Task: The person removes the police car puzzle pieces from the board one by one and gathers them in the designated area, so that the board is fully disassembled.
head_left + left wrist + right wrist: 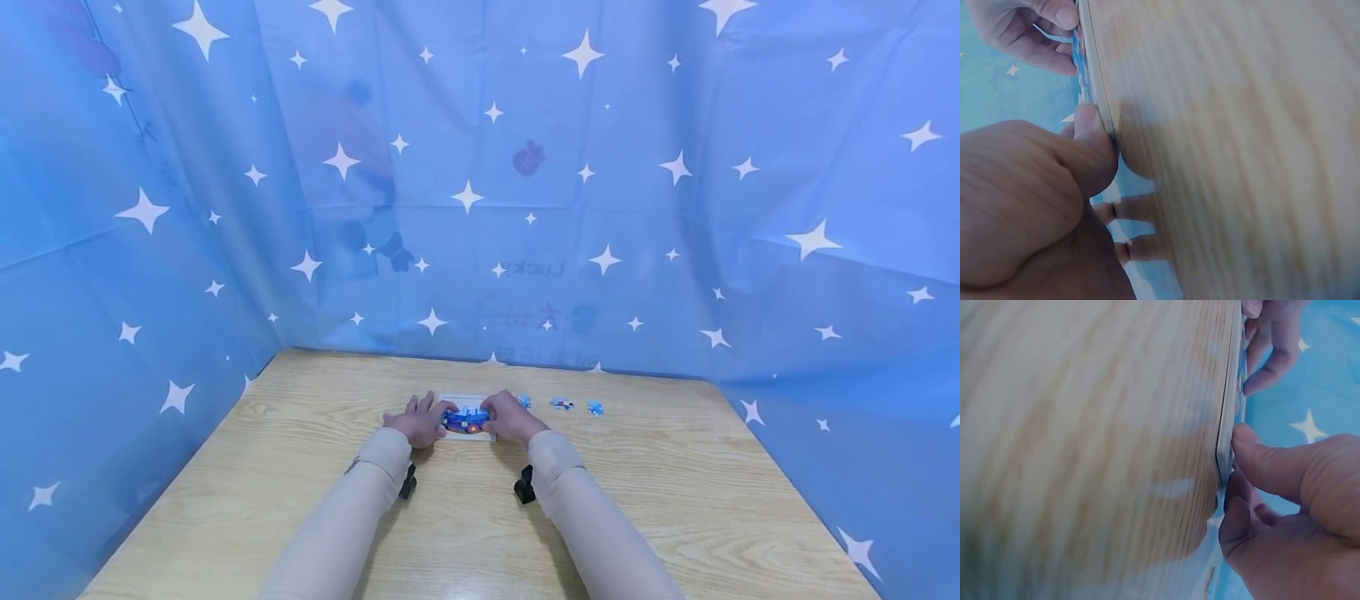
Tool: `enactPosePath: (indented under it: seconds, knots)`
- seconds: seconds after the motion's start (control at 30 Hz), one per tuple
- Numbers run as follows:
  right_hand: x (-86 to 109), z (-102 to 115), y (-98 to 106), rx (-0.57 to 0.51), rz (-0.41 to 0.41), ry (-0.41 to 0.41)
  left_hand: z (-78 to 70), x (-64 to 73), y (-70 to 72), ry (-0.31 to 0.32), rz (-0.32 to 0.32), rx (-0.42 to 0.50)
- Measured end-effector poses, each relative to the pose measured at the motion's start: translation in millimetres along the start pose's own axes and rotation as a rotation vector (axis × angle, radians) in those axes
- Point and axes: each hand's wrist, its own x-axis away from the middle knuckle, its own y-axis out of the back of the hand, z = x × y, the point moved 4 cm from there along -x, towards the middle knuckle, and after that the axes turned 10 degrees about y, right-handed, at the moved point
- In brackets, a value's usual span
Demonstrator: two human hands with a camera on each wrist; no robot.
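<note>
It seems a curtained-off booth, more like a small filming corner than a furnished room; what sort of building holds it cannot be told. Blue star-printed cloth (pixel 637 308) hangs in creased folds beyond the fingers (pixel 448 407) and on both their left and right. Straight ahead of them, faint cartoon shapes (pixel 360 150) and reversed lettering (pixel 532 268), with "Lucky" readable, show in the fabric. Beneath the fingers, a pale wood-grain table (pixel 675 450) reaches to the drapery. Nearer the wearer than the fingers, black devices (pixel 525 485) sit at the wrists.
</note>
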Motion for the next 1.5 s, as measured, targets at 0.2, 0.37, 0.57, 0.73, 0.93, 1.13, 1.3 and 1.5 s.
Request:
enactPosePath:
  seconds: [0.2, 0.37, 0.57, 0.73, 0.93, 1.13, 1.3, 1.5]
  knots:
    - [0.9, 0, -1, 0.01, -0.004, 0.007, 4.8, -8.8, -6.0, 0.001, -0.007, 0.01]
    - [1.0, 1, -1, 0.028, -0.017, 0.008, 5.3, -10.1, -7.2, 0.002, -0.006, 0.004]
    - [0.8, 2, -1, 0.058, -0.04, -0.001, -3.9, 10.3, 6.3, -0.001, 0.012, -0.001]
    - [-1.6, 0, 0, 0.062, -0.071, -0.006, -2.7, 3.1, 4.1, -0.005, 0.012, 0.003]
    - [-2.3, 0, 2, 0.046, -0.063, -0.014, -1.8, 0.8, 2.8, -0.001, 0.008, 0.006]
    - [-3.9, -1, 1, 0.031, -0.046, -0.02, -0.7, 0.9, 2.9, -0.001, 0.0, 0.003]
    - [-4.1, -3, 0, 0.0, -0.054, -0.021, -0.2, 1.2, 3.0, -0.001, 0.005, 0.004]
    - [-3.4, -5, 0, -0.045, -0.065, -0.023, 2.2, -3.0, -0.1, 0.011, 0.013, -0.001]
